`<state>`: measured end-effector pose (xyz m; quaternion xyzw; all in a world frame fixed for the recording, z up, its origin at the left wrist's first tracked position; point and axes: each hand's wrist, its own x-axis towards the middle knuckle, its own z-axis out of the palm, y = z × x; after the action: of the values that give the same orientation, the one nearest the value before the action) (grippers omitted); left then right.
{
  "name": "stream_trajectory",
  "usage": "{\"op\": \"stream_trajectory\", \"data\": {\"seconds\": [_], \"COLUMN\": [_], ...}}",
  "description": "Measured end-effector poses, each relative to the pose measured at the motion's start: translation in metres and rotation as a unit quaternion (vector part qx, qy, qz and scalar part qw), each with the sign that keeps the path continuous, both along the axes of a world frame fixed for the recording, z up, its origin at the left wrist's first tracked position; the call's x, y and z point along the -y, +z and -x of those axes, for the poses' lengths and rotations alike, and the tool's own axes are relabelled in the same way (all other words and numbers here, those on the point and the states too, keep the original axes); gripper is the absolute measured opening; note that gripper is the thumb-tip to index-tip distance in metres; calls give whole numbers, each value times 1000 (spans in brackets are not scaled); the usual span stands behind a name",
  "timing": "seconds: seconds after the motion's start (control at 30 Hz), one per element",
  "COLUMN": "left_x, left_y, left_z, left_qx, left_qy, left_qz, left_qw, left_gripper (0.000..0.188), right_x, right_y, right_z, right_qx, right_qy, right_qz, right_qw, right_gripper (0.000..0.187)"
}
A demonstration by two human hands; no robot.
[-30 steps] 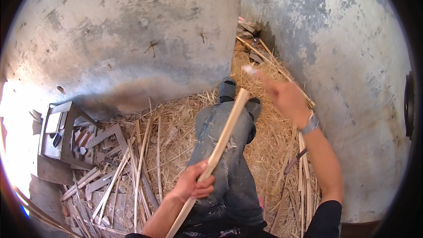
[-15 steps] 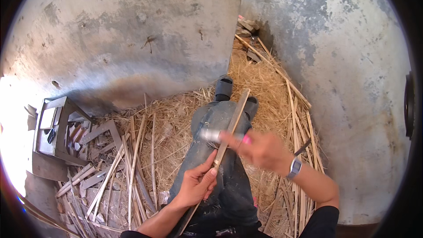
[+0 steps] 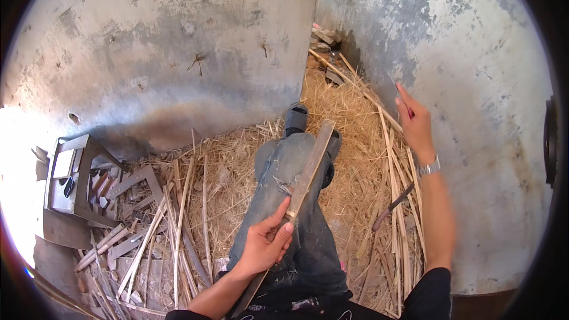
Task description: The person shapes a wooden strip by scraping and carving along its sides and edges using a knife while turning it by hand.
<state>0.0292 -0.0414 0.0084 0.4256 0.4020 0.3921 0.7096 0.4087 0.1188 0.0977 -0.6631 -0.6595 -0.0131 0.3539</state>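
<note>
My left hand (image 3: 265,244) is wrapped round a long flat bamboo strip (image 3: 312,170), with its index finger stretched along the side and its thumb on top. The strip lies slanted over my trouser leg (image 3: 272,172), its far end by my foot and its near end running under my forearm. Up at the right, apart from the strip, my right hand (image 3: 418,130) is closed round a knife with a dark pink handle (image 3: 411,112). Its thin blade is mostly smeared against the wall and hard to make out.
Long thin strips (image 3: 398,201) line the right wall, and a tool with a brown handle (image 3: 380,221) and dark blade lies on them. Straw-like shavings (image 3: 349,104) cover the floor. At the left stand a small wooden stool (image 3: 74,172) and several scrap sticks (image 3: 178,225).
My right hand has swung up and away to the right with the knife, from over the strip to near the right wall. The left hand and the strip have hardly moved.
</note>
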Motion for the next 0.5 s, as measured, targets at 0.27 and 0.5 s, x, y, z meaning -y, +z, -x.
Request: {"op": "stream_trajectory", "data": {"seconds": [0.27,0.5], "left_x": [-4,-5], "left_y": [7,11], "left_z": [2,5], "left_qx": [36,120], "left_qy": [-77,-193], "left_qz": [-10,38], "left_qw": [996,973], "left_gripper": [57,56], "right_x": [88,97], "right_y": [-42,-30], "right_z": [118,153], "right_qx": [-435,-581], "right_qy": [174,239], "right_qz": [83,40], "right_qw": [880,777], "right_gripper": [36,26]}}
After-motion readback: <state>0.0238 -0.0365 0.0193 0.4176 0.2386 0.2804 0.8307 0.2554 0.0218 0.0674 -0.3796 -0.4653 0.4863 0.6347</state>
